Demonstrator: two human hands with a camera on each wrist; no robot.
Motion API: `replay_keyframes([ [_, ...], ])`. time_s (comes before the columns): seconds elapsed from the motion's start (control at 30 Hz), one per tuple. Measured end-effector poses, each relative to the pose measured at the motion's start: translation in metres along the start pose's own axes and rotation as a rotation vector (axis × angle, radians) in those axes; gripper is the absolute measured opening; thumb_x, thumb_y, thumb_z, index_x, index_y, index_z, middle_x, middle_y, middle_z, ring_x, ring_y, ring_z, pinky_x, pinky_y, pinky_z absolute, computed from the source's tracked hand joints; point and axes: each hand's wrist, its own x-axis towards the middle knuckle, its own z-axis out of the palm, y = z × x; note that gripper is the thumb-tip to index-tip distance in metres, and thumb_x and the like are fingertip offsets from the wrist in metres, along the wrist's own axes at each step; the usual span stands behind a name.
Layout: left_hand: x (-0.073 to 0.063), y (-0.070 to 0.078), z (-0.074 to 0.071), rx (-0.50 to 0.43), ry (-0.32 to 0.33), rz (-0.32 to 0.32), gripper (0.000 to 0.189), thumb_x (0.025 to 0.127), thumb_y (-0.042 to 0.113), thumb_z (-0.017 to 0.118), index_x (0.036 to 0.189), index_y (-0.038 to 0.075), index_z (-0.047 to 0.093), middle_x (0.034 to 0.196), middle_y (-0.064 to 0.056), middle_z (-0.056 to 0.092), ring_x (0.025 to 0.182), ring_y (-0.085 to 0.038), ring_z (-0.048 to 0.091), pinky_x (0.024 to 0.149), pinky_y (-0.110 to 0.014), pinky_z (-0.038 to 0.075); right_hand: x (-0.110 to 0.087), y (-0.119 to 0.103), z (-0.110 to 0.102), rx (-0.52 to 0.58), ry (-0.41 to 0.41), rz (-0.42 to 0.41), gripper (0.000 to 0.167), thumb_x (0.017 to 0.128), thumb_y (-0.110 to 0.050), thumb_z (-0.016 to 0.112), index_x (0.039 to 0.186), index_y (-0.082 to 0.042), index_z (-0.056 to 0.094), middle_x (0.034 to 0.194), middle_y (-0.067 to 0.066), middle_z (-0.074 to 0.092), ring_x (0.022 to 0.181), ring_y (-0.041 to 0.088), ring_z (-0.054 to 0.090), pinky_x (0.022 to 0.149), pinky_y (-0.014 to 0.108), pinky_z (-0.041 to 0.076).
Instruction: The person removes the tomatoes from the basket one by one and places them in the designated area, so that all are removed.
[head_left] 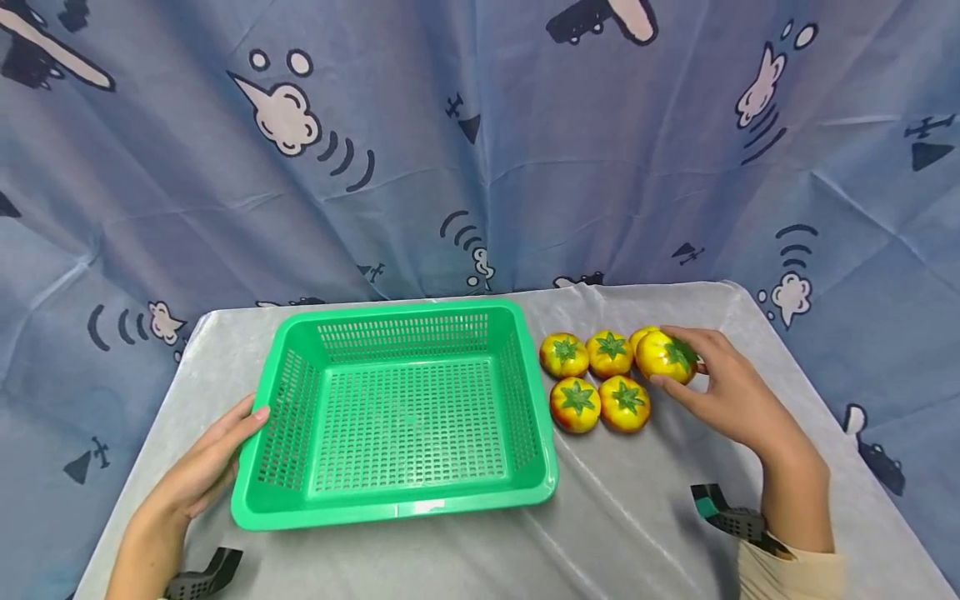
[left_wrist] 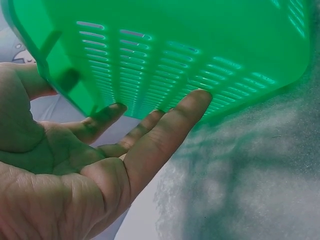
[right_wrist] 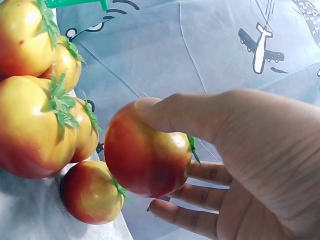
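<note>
At the left wall of an open green plastic basket [head_left: 247, 467], my left hand [head_left: 202, 462] grips the rim with its thumb over it. In the left wrist view its long fingers [left_wrist: 167, 137] reach along the slotted outer wall. My right hand [head_left: 731, 387] pinches a yellow-red tomato [right_wrist: 147, 155] with a green leafy top, thumb on one side and fingers on the other. That tomato overlaps another tomato [head_left: 640, 335] behind it in the head view. Beside the basket's right wall sit several more tomatoes, among them a front one [head_left: 575, 406], leafy tops up.
A table under a grey-white cloth [head_left: 600, 517] carries everything. Behind it hangs a blue printed curtain [head_left: 405, 167]. The basket's slotted floor [head_left: 408, 425] shows bare. A dark strap piece [head_left: 738, 521] sits at the right wrist.
</note>
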Motion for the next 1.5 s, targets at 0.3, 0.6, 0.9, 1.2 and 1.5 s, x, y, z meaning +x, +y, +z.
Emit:
replay_keyframes([
  [0.3, -0.005, -0.003, 0.002, -0.008, 0.022, 0.01, 0.065, 0.118, 0.024, 0.029, 0.166, -0.003, -0.005, 0.133, 0.01, 0.068, 0.121, -0.011, 0.071, 0.096, -0.033, 0.063, 0.0, -0.002, -0.002, -0.021, 0.008, -0.009, 0.07, 0.094, -0.018, 0.083, 0.154, -0.004, 0.05, 0.147, 0.028, 0.052, 0.124, 0.045, 0.055, 0.092, 0.062, 0.051],
  [0.6, -0.009, -0.004, 0.002, -0.014, 0.017, 0.006, 0.067, 0.118, 0.024, 0.028, 0.166, -0.005, -0.008, 0.133, 0.011, 0.068, 0.121, -0.011, 0.071, 0.097, -0.033, 0.063, 0.002, -0.001, 0.001, -0.023, 0.0, -0.018, 0.069, 0.094, -0.018, 0.083, 0.154, -0.004, 0.051, 0.146, 0.027, 0.053, 0.125, 0.044, 0.055, 0.091, 0.055, 0.052],
  [0.9, -0.008, -0.003, 0.005, 0.004, 0.024, 0.007, 0.067, 0.118, 0.025, 0.029, 0.165, -0.006, -0.008, 0.133, 0.01, 0.068, 0.12, -0.012, 0.072, 0.095, -0.034, 0.063, 0.003, -0.001, 0.003, -0.015, -0.02, -0.001, 0.069, 0.095, -0.019, 0.082, 0.155, -0.004, 0.05, 0.145, 0.028, 0.053, 0.123, 0.044, 0.056, 0.092, 0.061, 0.051],
  [1.2, -0.008, 0.002, 0.008, 0.022, 0.027, 0.0, 0.068, 0.118, 0.026, 0.029, 0.166, -0.006, -0.007, 0.131, 0.01, 0.069, 0.118, -0.013, 0.073, 0.094, -0.034, 0.064, 0.005, -0.004, 0.001, -0.009, -0.021, 0.005, 0.07, 0.095, -0.019, 0.082, 0.155, -0.003, 0.049, 0.146, 0.029, 0.052, 0.124, 0.045, 0.054, 0.093, 0.062, 0.051],
  [1.5, -0.003, 0.006, 0.006, 0.041, 0.031, -0.011, 0.063, 0.118, 0.028, 0.03, 0.166, -0.002, 0.003, 0.13, 0.008, 0.071, 0.115, -0.015, 0.074, 0.092, -0.037, 0.065, 0.001, -0.001, 0.007, -0.031, -0.007, -0.003, 0.07, 0.094, -0.019, 0.083, 0.154, -0.003, 0.05, 0.145, 0.027, 0.053, 0.119, 0.042, 0.057, 0.089, 0.054, 0.05],
])
